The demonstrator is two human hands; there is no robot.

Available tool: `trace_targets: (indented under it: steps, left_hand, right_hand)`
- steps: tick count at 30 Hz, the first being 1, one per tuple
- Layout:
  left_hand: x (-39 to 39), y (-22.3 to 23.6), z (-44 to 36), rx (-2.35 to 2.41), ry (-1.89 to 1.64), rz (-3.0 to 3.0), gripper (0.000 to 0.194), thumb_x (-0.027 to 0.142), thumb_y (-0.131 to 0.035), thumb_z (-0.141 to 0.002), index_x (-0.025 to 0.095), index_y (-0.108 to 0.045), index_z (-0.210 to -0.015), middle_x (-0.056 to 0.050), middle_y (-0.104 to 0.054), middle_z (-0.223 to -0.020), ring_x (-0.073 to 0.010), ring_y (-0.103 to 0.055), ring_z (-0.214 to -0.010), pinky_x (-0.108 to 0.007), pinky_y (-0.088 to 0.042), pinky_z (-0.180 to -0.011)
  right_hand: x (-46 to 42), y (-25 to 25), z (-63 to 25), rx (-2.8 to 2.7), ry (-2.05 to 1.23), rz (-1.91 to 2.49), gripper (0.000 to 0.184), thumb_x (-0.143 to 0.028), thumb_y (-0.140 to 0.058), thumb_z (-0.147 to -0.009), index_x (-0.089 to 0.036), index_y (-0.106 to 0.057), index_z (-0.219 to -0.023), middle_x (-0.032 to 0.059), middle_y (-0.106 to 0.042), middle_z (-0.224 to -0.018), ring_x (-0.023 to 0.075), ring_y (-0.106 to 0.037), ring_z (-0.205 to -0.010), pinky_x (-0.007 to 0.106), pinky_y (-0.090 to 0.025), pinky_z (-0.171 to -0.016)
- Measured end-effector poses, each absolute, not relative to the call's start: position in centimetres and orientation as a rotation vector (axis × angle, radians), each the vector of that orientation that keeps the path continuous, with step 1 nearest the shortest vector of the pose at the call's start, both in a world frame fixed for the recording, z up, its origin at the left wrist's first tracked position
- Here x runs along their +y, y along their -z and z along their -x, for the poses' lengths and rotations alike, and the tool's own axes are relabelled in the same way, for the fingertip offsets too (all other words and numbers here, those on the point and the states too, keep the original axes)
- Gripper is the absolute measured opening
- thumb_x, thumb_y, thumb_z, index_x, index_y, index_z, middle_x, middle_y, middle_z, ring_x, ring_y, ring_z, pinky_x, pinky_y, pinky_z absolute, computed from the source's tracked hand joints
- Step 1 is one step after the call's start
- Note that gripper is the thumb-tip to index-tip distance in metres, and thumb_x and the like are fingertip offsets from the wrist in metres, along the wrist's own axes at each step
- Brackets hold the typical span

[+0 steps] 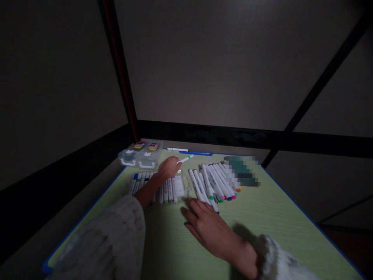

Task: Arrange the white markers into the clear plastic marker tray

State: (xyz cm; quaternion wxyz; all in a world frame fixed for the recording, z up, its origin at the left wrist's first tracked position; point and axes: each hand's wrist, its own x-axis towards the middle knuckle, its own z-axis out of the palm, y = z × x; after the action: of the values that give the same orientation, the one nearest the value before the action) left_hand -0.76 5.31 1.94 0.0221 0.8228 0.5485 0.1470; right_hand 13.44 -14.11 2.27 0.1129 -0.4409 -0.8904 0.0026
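My left hand (pixel 169 167) reaches across the table and is closed on a white marker (pixel 185 159) with a green band near its far end. Below that arm lies a clear marker case (pixel 188 182) with a row of white markers (pixel 171 190) in it, partly hidden by my forearm. My right hand (pixel 205 222) has its fingers stretched out, by the case's right corner and the near end of a loose pile of white markers (pixel 214 181). The pile's markers have coloured ends, among them green, pink, blue and orange. I see nothing held in the right hand.
Two clear plastic boxes (pixel 141 155) with white handles stand at the back left. Another white marker (pixel 177 149) lies at the far edge, near a blue strip (pixel 198 153). A dark green, pixelated flat thing (pixel 241 171) lies back right. The pale green table (pixel 276 229) has blue edging.
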Motion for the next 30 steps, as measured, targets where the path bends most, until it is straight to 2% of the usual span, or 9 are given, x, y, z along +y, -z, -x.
trace_targets:
  steps: [7,12,16,24,30]
  left_hand:
    - [3.6,-3.4,2.6,1.663,-0.613,-2.568,0.033,0.028,-0.032,-0.085,0.012,-0.059,-0.078,-0.009,-0.059,-0.083,-0.0187,-0.053,-0.084,-0.029,-0.040,-0.077]
    - [2.2,-3.3,3.9,1.471,-0.901,-2.435,0.034,0.029,-0.035,-0.081,0.013,-0.056,-0.061,-0.002,-0.052,-0.061,-0.0140,-0.049,-0.064,-0.025,-0.038,-0.062]
    - [1.2,-3.4,4.4,1.379,-1.057,-2.149,0.032,0.031,-0.038,-0.077,0.012,-0.060,-0.063,0.001,-0.048,-0.057,-0.0119,-0.046,-0.057,-0.023,-0.034,-0.053]
    - [-1.0,-3.9,4.8,1.238,-1.049,-1.749,0.033,0.039,-0.045,-0.071,0.011,-0.064,-0.069,0.004,-0.044,-0.047,-0.0086,-0.038,-0.046,-0.020,-0.029,-0.045]
    - [-3.2,-3.7,4.6,1.084,-1.000,-1.515,0.035,0.043,-0.051,-0.067,0.010,-0.063,-0.068,0.003,-0.044,-0.049,-0.0054,-0.034,-0.044,-0.019,-0.025,-0.043]
  right_hand:
    - [-14.0,-2.1,-13.5,-2.605,-0.017,1.287,0.031,-0.023,-0.049,-0.083,-0.016,-0.052,-0.113,0.0114,-0.048,-0.122,0.0253,-0.045,-0.109,0.041,-0.043,-0.087]
    - [-13.9,-2.0,-13.6,-2.593,-0.033,1.272,0.031,-0.022,-0.048,-0.084,-0.015,-0.053,-0.113,0.0120,-0.050,-0.119,0.0245,-0.045,-0.109,0.041,-0.043,-0.088]
    - [-13.7,-2.1,-13.5,-2.591,-0.046,1.277,0.030,-0.022,-0.047,-0.085,-0.015,-0.053,-0.113,0.0123,-0.051,-0.117,0.0242,-0.046,-0.108,0.041,-0.042,-0.088]
    - [-13.4,-2.2,-13.5,-2.614,-0.052,1.288,0.028,-0.023,-0.046,-0.085,-0.014,-0.054,-0.110,0.0117,-0.053,-0.109,0.0237,-0.047,-0.103,0.041,-0.044,-0.085]
    - [-13.4,-2.2,-13.5,-2.625,-0.018,1.286,0.028,-0.025,-0.046,-0.085,-0.015,-0.055,-0.109,0.0103,-0.055,-0.103,0.0229,-0.049,-0.097,0.040,-0.045,-0.081]
